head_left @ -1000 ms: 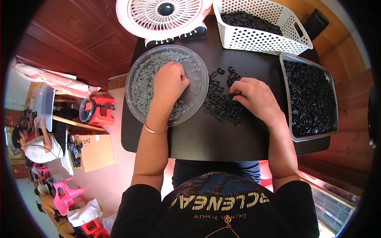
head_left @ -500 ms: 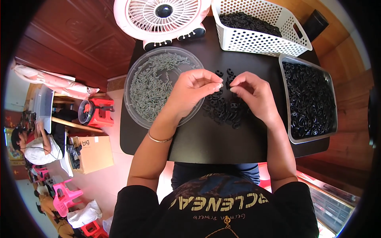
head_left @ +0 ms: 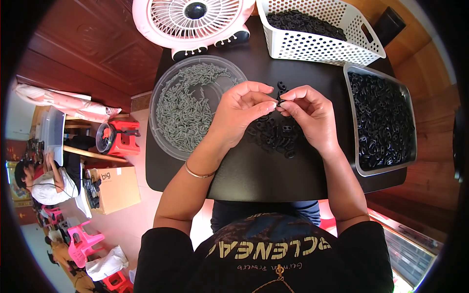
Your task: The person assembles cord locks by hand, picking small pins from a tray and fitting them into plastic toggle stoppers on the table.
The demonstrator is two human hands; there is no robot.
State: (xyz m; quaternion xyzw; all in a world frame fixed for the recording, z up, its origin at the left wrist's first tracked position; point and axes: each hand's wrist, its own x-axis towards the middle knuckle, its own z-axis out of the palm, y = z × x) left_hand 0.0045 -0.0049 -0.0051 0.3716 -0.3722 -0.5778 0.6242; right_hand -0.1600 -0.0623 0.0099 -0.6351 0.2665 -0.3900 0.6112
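Observation:
Above the table's middle, my left hand (head_left: 242,111) and my right hand (head_left: 312,116) meet at the fingertips. A small black plastic piece (head_left: 280,102) shows in the pinch of my right thumb and forefinger. The left thumb tip touches or nearly touches it; anything in the left fingers is too small to make out. Below and between the hands lies a loose pile of black two-holed plastic pieces (head_left: 273,134). Left of my left hand stands a round clear tub (head_left: 155,124) of small grey-green screw-like parts (head_left: 183,115).
A metal tray (head_left: 359,166) of black pieces stands at the right. Behind are a white perforated basket (head_left: 317,49) holding black parts and a pink fan (head_left: 195,24). At far left a person (head_left: 51,183) sits near a cardboard box (head_left: 117,188) and red stool (head_left: 127,139).
My hands have come together; before, there was a gap between their fingertips. The right hand has moved slightly left, and a black piece now shows between the fingertips.

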